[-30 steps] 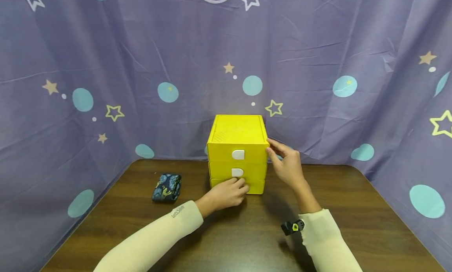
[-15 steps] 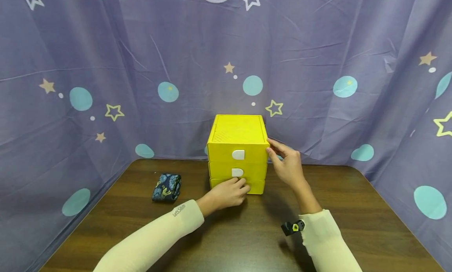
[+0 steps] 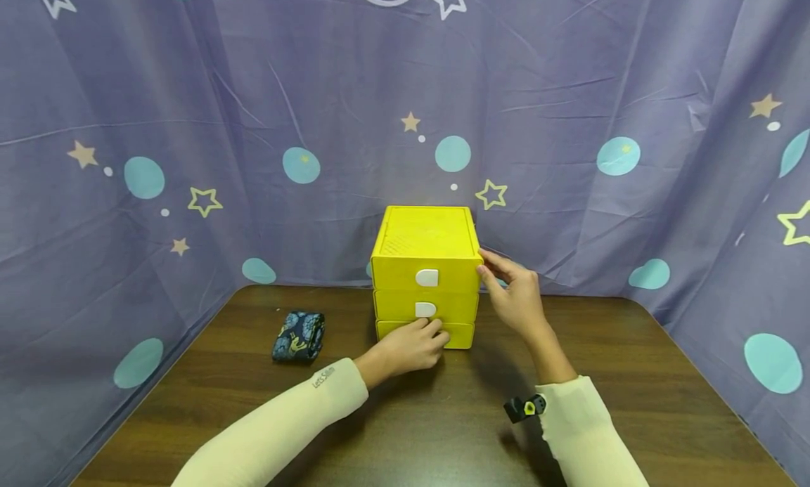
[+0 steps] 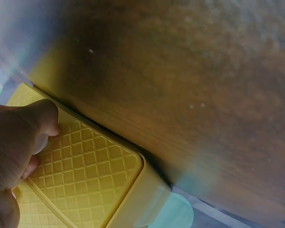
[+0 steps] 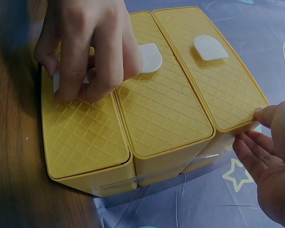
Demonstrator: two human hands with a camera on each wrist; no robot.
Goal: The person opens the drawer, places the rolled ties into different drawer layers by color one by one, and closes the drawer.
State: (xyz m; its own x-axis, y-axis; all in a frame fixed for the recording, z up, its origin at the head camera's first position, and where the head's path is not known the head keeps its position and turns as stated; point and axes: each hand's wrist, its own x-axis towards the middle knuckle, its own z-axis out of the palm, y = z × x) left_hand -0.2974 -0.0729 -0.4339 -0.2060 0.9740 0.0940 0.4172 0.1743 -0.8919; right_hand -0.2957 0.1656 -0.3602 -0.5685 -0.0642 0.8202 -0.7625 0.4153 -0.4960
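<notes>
A yellow plastic drawer unit (image 3: 425,234) with three stacked drawers stands at the back middle of the table; every drawer is closed. My left hand (image 3: 408,346) is at the bottom drawer (image 5: 92,137), its thumb and fingers pinching the white handle (image 4: 40,143), which is mostly hidden. Above it are the white handles of the middle drawer (image 3: 425,309) and the top drawer (image 3: 427,277). With thumb at the front edge and fingers along the side, my right hand (image 3: 520,301) holds the unit's upper right corner.
On the left of the wooden table (image 3: 607,374) lies a folded dark blue patterned cloth item (image 3: 299,336). A purple curtain (image 3: 354,86) with stars and dots hangs close behind the unit and along both sides. A black strap device (image 3: 525,407) is at the right wrist.
</notes>
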